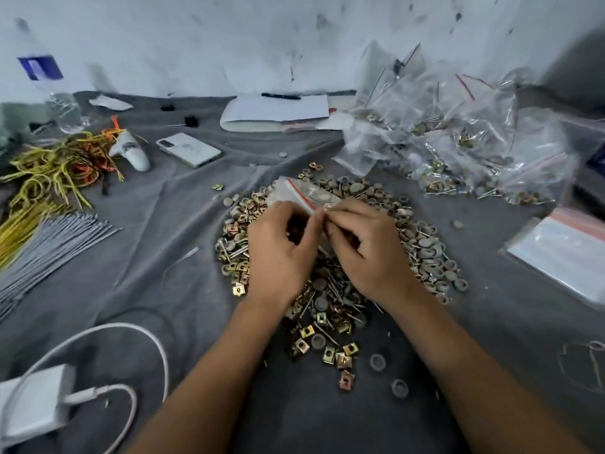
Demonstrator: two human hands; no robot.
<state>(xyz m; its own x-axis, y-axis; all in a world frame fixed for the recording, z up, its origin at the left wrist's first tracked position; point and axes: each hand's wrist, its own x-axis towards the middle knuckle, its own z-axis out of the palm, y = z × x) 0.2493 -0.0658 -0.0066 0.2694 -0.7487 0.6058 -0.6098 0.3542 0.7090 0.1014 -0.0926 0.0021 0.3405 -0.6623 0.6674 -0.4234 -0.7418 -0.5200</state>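
Observation:
A small clear zip bag (299, 193) with a red seal line is held over a heap of hardware (330, 306): brass square clips, grey round washers and thin nails, spread on a grey cloth (170, 224). My left hand (278, 253) pinches the bag's edge from the left. My right hand (366, 250) pinches the same edge from the right, fingertips almost meeting those of the left. The lower part of the bag is hidden behind my fingers.
Filled clear bags (458, 136) pile up at the back right; flat empty bags (563, 253) lie right. Grey rods (49, 247) and yellow ties (49, 172) lie left, a phone (190, 149), notepad with pen (275, 111) and bottle (49, 83) behind, a charger with cable (36, 404) front left.

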